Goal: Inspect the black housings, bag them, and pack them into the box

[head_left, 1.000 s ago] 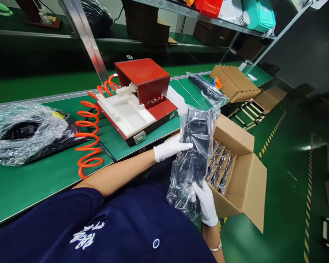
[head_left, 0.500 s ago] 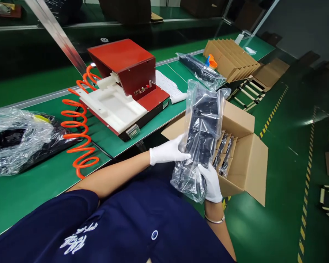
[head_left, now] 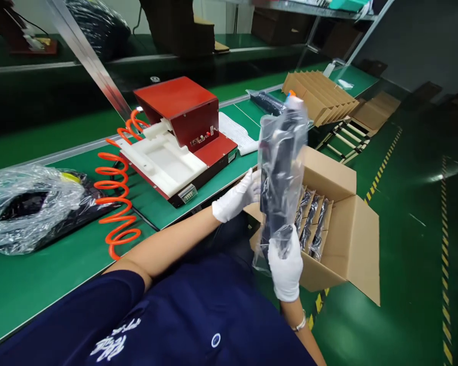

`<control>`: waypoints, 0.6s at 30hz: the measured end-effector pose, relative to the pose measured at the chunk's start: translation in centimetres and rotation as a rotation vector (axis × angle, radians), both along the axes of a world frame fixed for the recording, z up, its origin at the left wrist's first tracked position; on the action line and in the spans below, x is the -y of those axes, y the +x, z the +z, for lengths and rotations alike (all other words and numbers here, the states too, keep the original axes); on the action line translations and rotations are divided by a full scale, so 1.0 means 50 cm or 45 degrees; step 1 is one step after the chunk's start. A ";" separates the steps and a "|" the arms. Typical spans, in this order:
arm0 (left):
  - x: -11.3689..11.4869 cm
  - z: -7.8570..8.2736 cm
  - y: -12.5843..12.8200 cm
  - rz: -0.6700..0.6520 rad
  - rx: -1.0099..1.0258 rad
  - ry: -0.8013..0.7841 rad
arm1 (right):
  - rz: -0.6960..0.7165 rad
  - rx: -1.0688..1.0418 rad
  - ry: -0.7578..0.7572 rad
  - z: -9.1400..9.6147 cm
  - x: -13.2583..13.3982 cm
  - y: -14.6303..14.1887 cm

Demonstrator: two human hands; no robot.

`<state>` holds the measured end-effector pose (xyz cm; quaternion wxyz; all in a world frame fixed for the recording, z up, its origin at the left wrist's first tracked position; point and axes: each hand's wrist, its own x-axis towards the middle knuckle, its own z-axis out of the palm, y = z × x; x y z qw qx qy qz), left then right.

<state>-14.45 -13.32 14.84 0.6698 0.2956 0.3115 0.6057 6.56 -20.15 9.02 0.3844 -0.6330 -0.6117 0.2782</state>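
A long black part in a clear plastic bag (head_left: 280,168) stands nearly upright in front of me, blurred by motion. My right hand (head_left: 286,267), in a white glove, is closed around its lower end. At the bag's left side my left hand (head_left: 236,197), also gloved, has its fingers stretched out; some of the fingertips are hidden behind the bag. Just right of the bag is an open cardboard box (head_left: 330,262), where several bagged black parts (head_left: 309,223) stand between cardboard dividers.
On the green bench (head_left: 76,269) stand a red machine with a white fixture (head_left: 187,132), a coiled orange hose (head_left: 116,203) and a heap of plastic wrap (head_left: 26,203). Papers (head_left: 236,132), another bagged part (head_left: 265,101) and folded cardboard dividers (head_left: 318,96) lie farther back.
The bagged part has turned narrow side toward me and stands more upright. My left hand has loosened from its front and moved to its left side. The right hand now grips the lower end.
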 end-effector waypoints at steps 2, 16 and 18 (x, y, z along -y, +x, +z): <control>-0.010 0.010 0.011 -0.041 0.173 -0.038 | -0.055 0.151 0.076 -0.044 0.023 -0.001; 0.016 -0.012 0.046 -0.359 0.292 0.276 | 0.267 0.459 1.012 -0.149 0.040 0.046; 0.012 -0.017 0.046 -0.381 0.308 0.285 | 0.261 0.463 1.030 -0.128 0.032 0.037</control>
